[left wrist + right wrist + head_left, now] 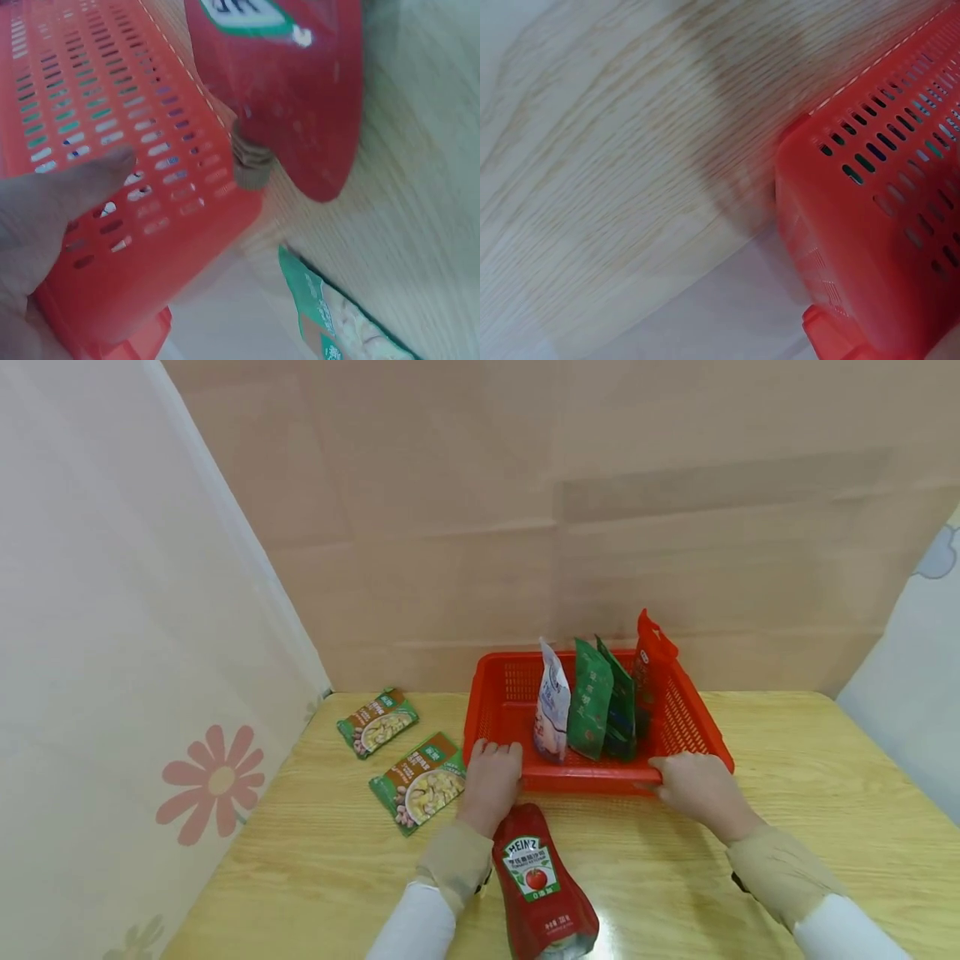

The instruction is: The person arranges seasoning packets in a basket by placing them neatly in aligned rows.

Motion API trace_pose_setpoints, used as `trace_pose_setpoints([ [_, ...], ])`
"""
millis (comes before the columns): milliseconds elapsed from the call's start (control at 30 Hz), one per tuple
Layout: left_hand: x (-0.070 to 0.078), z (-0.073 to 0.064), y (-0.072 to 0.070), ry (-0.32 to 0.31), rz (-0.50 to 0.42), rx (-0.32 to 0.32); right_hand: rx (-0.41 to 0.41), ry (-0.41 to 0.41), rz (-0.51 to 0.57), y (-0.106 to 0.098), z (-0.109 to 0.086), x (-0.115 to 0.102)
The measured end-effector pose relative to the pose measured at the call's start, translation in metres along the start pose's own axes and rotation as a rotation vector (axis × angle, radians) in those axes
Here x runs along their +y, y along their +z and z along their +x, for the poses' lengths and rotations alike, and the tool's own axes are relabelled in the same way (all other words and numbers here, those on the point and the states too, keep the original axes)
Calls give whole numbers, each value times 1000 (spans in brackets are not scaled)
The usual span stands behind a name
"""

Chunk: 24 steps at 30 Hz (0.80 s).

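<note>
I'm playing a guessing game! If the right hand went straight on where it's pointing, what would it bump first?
The red basket: the right hand is gripping its near rim. Past that, perhaps the dark green packet inside, though depth is hard to judge.

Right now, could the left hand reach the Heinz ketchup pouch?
Probably yes: the Heinz tomato ketchup pouch lies close by with nothing on top, but the left hand must first release the red basket.
</note>
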<state>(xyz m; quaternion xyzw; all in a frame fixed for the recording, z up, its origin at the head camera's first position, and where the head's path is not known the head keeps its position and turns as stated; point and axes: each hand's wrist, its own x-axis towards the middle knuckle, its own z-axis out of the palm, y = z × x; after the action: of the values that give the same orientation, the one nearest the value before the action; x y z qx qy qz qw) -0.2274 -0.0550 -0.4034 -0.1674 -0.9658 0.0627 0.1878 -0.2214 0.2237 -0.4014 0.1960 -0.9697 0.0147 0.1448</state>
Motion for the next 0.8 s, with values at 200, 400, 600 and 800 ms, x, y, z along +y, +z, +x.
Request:
trace_pose_setpoints([
  [200, 1, -9, -5, -47, -45, 7, -4, -1, 9, 0, 1, -2],
  [400, 5, -31, -21, -90, -229, 52, -21, 19, 21, -1, -1, 1],
  [600, 8, -67, -28, -242, -562, -15, -39, 18, 15, 0, -1, 5],
  [800, 2, -89, -26, -529, -1091, -330, -47, 2, 13, 0, 1, 2],
])
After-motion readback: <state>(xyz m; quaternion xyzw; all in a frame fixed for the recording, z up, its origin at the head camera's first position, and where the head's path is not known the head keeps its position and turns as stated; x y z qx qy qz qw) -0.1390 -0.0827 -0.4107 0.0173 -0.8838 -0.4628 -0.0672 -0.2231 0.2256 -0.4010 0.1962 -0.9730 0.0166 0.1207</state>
